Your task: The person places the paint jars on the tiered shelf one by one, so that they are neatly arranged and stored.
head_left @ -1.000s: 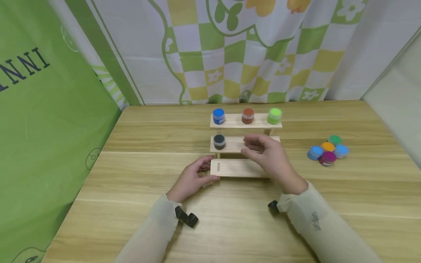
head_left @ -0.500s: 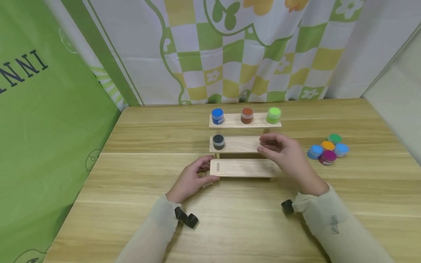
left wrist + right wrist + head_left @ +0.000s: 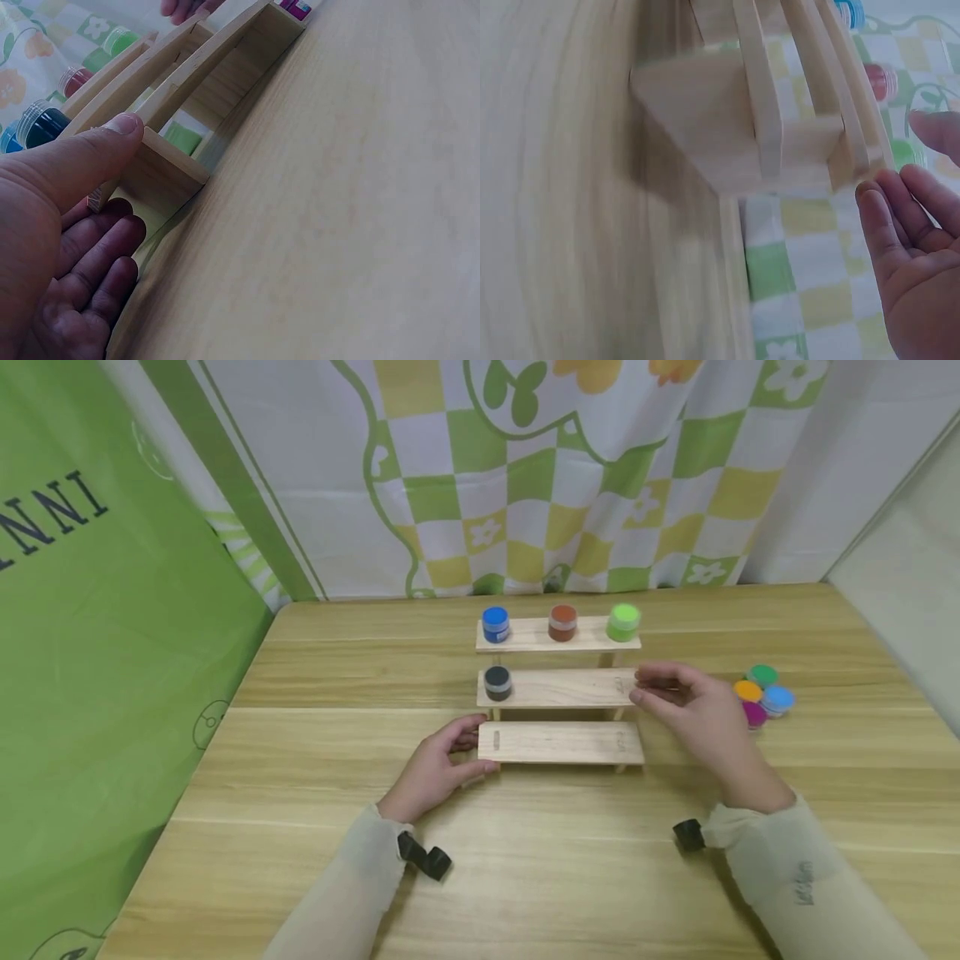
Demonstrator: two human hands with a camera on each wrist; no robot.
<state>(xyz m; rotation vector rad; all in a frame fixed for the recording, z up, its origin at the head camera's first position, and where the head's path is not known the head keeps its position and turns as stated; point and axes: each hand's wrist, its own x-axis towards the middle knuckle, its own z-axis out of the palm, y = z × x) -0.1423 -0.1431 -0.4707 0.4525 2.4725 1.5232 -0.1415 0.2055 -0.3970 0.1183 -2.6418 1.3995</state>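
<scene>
A three-tier wooden display rack [image 3: 558, 743] stands on the table. My left hand [image 3: 431, 772] grips the left end of its lowest shelf, the thumb [image 3: 120, 126] on the front edge and the other fingers around the end. By the right end of the middle shelf is my right hand [image 3: 701, 714], holding nothing, its fingers loosely bent and the thumb apart from them. On the middle shelf's left end sits a black paint jar [image 3: 498, 685]. The top shelf carries a blue jar [image 3: 495, 625], a reddish-brown jar [image 3: 562, 623] and a lime green jar [image 3: 623, 623].
Right of the rack, a cluster of loose jars includes a green jar [image 3: 762, 676], an orange jar [image 3: 747, 691], a light blue jar [image 3: 777, 700] and a magenta jar [image 3: 754, 716], partly behind my right hand. A checkered curtain [image 3: 536, 477] hangs behind the table [image 3: 360, 668].
My right hand has slid rightward along the middle shelf to its right end, now covering one light blue jar of the cluster. My left hand has stayed on the rack.
</scene>
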